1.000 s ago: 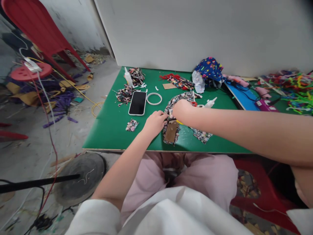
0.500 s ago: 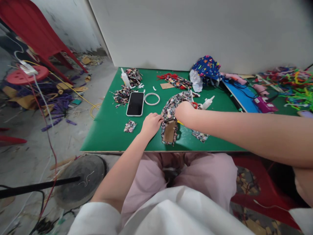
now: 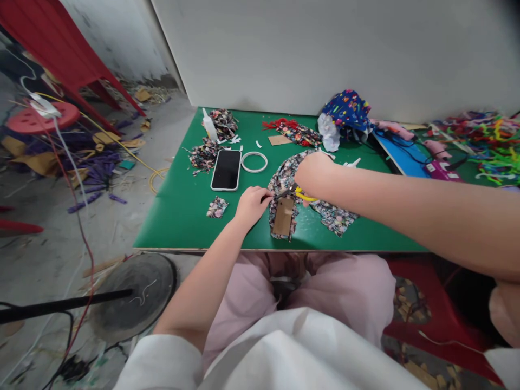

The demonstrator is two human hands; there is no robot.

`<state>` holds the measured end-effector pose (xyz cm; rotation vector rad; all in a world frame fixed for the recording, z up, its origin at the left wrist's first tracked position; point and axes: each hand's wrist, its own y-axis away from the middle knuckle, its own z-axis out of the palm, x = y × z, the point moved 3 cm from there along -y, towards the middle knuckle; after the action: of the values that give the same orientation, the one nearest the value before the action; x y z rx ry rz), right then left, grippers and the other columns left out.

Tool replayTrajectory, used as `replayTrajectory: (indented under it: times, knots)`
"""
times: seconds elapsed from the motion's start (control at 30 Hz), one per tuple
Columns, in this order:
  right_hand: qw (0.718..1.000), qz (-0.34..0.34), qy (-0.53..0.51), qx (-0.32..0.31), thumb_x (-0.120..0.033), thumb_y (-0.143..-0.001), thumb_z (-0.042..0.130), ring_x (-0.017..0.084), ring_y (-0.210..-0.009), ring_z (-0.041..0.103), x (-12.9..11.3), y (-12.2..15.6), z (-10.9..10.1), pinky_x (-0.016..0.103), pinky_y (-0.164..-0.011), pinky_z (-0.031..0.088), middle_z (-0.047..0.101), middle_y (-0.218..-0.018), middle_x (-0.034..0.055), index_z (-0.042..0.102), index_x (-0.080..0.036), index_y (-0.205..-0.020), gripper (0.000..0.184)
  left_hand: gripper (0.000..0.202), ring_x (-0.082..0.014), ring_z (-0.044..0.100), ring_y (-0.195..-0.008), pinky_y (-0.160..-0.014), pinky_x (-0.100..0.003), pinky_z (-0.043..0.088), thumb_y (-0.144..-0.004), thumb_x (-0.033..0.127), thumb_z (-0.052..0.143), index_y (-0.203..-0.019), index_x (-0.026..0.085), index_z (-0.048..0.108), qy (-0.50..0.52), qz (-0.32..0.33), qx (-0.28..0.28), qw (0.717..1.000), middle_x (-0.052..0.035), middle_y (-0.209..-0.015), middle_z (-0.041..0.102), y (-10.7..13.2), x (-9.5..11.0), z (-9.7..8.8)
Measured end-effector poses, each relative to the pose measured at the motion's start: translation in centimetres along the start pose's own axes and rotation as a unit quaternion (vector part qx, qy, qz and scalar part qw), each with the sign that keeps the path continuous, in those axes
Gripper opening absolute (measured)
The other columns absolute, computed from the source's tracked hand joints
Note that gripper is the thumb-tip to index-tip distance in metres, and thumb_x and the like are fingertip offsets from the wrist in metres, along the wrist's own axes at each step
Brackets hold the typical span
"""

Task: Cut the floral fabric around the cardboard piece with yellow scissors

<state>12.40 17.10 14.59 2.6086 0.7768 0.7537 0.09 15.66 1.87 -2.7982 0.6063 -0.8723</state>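
On the green desk [image 3: 182,211], a strip of flowered cloth [image 3: 333,215] lies curved near the front edge, wrapped over a small cardboard piece [image 3: 283,215]. The right hand [image 3: 314,173] is closed around yellow-handled scissors [image 3: 304,196] at the cloth. The left hand [image 3: 252,205], fingers curled, pins the cloth's edge just beside the blades, so a slip could nick a finger or cut the cloth crooked. The phone [image 3: 226,169] is dark; no writing is readable.

A: Where do we find the phone [image 3: 226,169]?
B: On the table [image 3: 179,211], with the ring [image 3: 254,161] just to its right.
A: And the cardboard piece [image 3: 283,216]?
B: On the patterned fabric [image 3: 330,214], between our left hand [image 3: 252,205] and right hand [image 3: 313,173].
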Motion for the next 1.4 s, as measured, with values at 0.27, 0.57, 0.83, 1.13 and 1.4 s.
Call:
replayTrajectory:
  times: [0.27,0.57,0.83,1.13,1.4]
  knots:
    - [1.000,0.001,0.010,-0.027,-0.026,-0.055,0.078,0.035,-0.092,0.061,-1.0,-0.2,0.5,0.045,-0.074,0.046,0.066,-0.080,0.0144,0.061,-0.012,-0.055,0.023,0.012,-0.0171,0.056,-0.086,-0.081,-0.030,0.043,-0.081,0.025,0.056,-0.086,0.020,0.066,0.022,0.005,-0.001,1.000,-0.0015,-0.087,0.067,0.0,-0.1,0.1]
    - [0.982,0.028,-0.155,0.101,-0.048,-0.064,0.069,0.029,-0.090,0.061,-0.6,-2.5,2.3,0.043,-0.077,0.044,0.057,-0.058,0.0084,0.051,-0.016,-0.042,0.043,0.012,-0.0174,0.057,-0.084,-0.079,-0.030,0.043,-0.081,0.025,0.056,-0.086,0.020,0.066,0.033,0.010,0.005,0.999,-0.0014,-0.086,0.068,0.0,-0.2,0.1]
    - [1.000,-0.022,0.005,0.021,-0.027,-0.052,0.080,0.030,-0.088,0.060,-2.1,-1.5,1.3,0.044,-0.074,0.044,0.063,-0.071,0.0098,0.054,-0.016,-0.044,0.029,0.013,-0.0179,0.058,-0.082,-0.076,-0.030,0.043,-0.081,0.024,0.056,-0.087,0.019,0.066,0.036,0.004,0.004,0.999,-0.0016,-0.085,0.068,0.0,-0.2,0.1]
    - [0.999,-0.007,0.024,-0.039,-0.006,-0.058,0.068,0.030,-0.086,0.062,-4.1,-1.5,-0.2,0.044,-0.070,0.046,0.064,-0.078,0.0106,0.065,-0.012,-0.060,0.007,0.015,-0.0186,0.058,-0.079,-0.073,-0.030,0.042,-0.081,0.027,0.056,-0.087,0.019,0.067,0.028,0.011,-0.012,0.999,-0.0022,-0.084,0.069,-0.1,-0.3,0.2]
    - [0.999,0.003,-0.011,-0.044,-0.006,-0.064,0.064,0.029,-0.093,0.060,-3.8,-0.1,-1.1,0.043,-0.076,0.045,0.067,-0.086,0.0103,0.069,-0.014,-0.067,0.010,0.013,-0.0183,0.059,-0.082,-0.075,-0.029,0.043,-0.081,0.025,0.056,-0.087,0.020,0.067,0.034,0.005,-0.009,0.999,-0.0015,-0.086,0.069,0.0,-0.2,0.0]
